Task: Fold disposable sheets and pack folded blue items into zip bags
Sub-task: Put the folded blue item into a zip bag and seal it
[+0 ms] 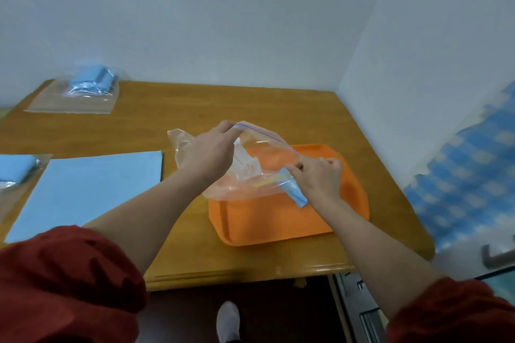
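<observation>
A clear zip bag [259, 153] is held up over the orange tray [278, 217], its mouth spread wide. My left hand [209, 154] pinches the far corner of the zip strip. My right hand [317, 175] pinches the near end of the strip, where a blue edge hangs down. Something pale shows inside the bag. A flat blue disposable sheet [89, 189] lies on the table to the left.
A filled zip bag with folded blue items [90, 83] rests on a stack of flat bags at the table's far left corner. Another packed bag [16, 172] lies at the left edge. Walls close the table's far and right sides.
</observation>
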